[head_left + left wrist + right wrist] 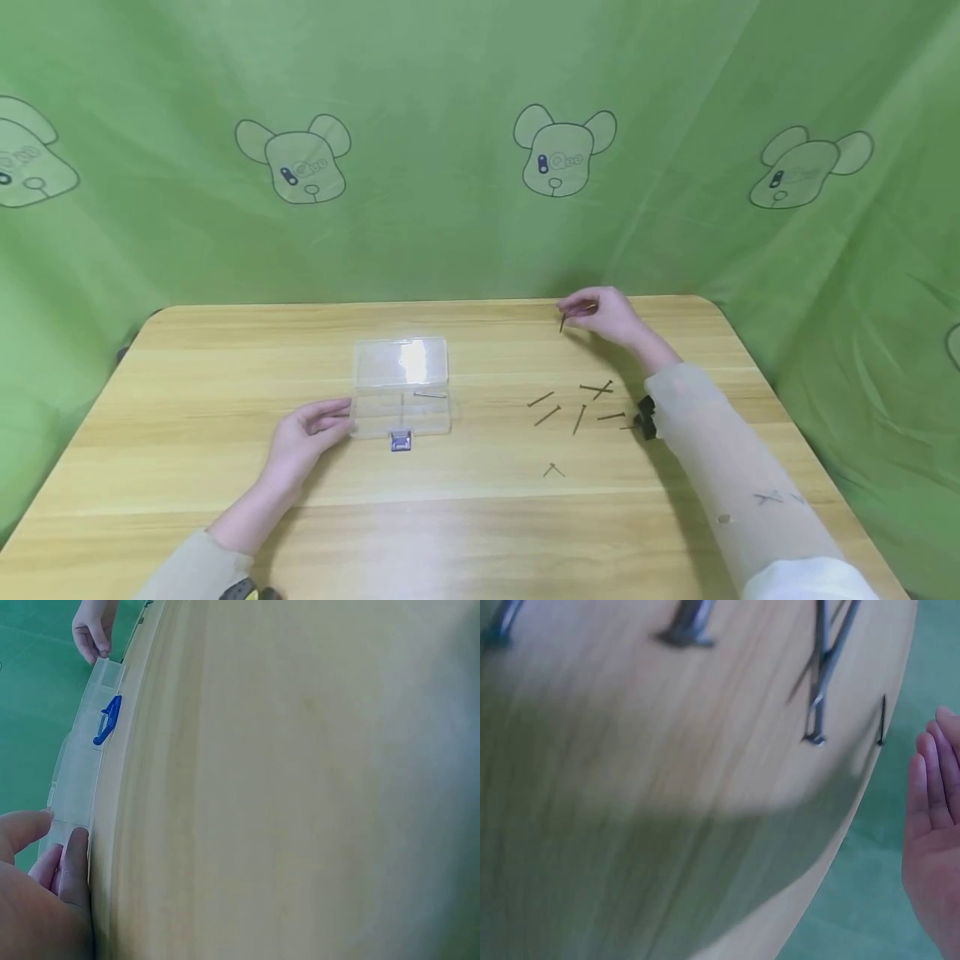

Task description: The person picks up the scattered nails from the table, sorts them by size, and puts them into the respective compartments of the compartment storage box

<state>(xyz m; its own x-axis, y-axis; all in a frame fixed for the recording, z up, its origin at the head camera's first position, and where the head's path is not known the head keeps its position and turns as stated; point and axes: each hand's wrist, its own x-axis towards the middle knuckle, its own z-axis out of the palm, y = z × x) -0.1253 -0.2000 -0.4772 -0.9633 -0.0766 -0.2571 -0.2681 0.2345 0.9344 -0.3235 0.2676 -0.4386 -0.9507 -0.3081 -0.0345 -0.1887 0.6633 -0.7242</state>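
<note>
A clear plastic box [378,427] with a blue latch [401,441] lies on the table, its lid [378,365] folded back. One nail [430,395] rests inside, toward the box's right. My left hand [309,437] grips the box's left end between thumb and fingers, as the left wrist view also shows. At the table's far edge, my right hand [603,315] hovers with its fingertips by a dark nail [562,323]. In the right wrist view, that nail [882,721] appears on the tabletop, apart from the nearly straight fingers [936,776].
Several loose nails lie at centre right, including a crossed pair [597,389], single nails [579,420] and two small ones [553,469] nearer the front. The wooden table [480,542] meets a green curtain [435,233] behind and to the right.
</note>
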